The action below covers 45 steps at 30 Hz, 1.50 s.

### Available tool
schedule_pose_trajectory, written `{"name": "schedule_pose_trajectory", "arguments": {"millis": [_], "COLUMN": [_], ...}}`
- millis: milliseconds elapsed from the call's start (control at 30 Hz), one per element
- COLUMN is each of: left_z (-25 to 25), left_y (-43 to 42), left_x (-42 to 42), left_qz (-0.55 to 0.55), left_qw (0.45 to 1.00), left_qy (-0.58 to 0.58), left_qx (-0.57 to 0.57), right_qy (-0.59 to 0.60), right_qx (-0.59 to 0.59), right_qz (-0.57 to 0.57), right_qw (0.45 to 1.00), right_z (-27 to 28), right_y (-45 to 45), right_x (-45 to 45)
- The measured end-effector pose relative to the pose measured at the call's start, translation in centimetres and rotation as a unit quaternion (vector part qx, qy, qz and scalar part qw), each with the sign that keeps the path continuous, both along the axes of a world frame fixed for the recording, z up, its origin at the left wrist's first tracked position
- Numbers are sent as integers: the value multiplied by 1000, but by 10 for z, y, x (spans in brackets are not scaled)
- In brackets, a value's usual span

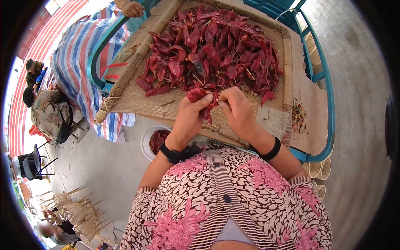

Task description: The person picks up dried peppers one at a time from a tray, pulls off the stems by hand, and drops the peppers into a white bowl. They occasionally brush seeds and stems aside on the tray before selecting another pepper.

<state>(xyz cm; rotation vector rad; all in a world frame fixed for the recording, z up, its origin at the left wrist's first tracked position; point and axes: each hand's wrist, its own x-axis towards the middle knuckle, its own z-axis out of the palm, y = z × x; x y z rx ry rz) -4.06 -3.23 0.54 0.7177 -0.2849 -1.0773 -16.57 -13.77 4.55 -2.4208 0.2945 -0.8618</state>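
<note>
My left hand (191, 112) is closed around a dried red chili (195, 95), its thumb pressed on top. The thumb and fingers of my right hand (238, 109) pinch at the chili's side, right beside the left thumb; the exact spot they grip is partly hidden. Both hands are over the near edge of a woven mat tray (146, 101). Just beyond them lies a big heap of dried red chilies (216, 50), with pale stems among them. A dark grey object (197, 66) rests on the heap.
A blue metal cart frame (329, 121) surrounds the tray. Plant scraps (298, 116) lie on its right board. Below left stands a white bucket (143, 143) with red chilies inside. Another person's hand (132, 9) grips the frame at top left. Striped tarpaulin (89, 46) and seated people are farther left.
</note>
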Motion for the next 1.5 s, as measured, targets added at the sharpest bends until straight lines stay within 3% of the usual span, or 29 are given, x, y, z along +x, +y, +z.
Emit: {"name": "schedule_pose_trajectory", "arguments": {"millis": [100, 233, 333, 433, 533, 733, 833, 900, 1000, 1100, 1300, 1500], "left_z": [2, -14, -20, -9, -9, -1, 3, 9, 3, 0, -5, -13], "left_y": [-5, -10, -12, -11, -10, -3, -1, 2, 7, 5, 4, 4], "left_x": [-2, 1, -1, -2, 0, -6, -8, -6, 1, 2, 6, 7], "left_qz": [-13, -86, -88, -40, 40, 40, 27, 5, -48, -81, -125, -138], "left_qw": [995, 968, 958, 980, 998, 980, 976, 991, 998, 996, 988, 983], "left_qy": [96, 237, 273, 193, 39, -182, -201, -116, -29, 28, 66, 83], "left_qx": [20, 7, -7, 5, 19, 67, 84, 60, 12, -26, -66, -88], "right_qy": [-39, -53, -61, -66, -53, 17, 47, 44, 91, 61, 29, 1], "right_qx": [-82, -109, -99, -74, -75, -89, 12, 127, 465, 607, 741, 806], "right_qz": [9, 19, 15, 6, 8, -2, -9, -6, 41, 109, 167, 167], "right_qw": [996, 992, 993, 995, 996, 996, 999, 991, 880, 785, 650, 567], "right_z": [-14, -22, -21, -18, -11, -4, -6, 2, 17, 17, 7, 2], "right_y": [-5, -9, -10, -11, -14, -15, -11, -2, 0, -5, -13, -10], "right_x": [3, 4, 4, 6, 5, -1, -3, -5, -12, -13, -16, -18]}}
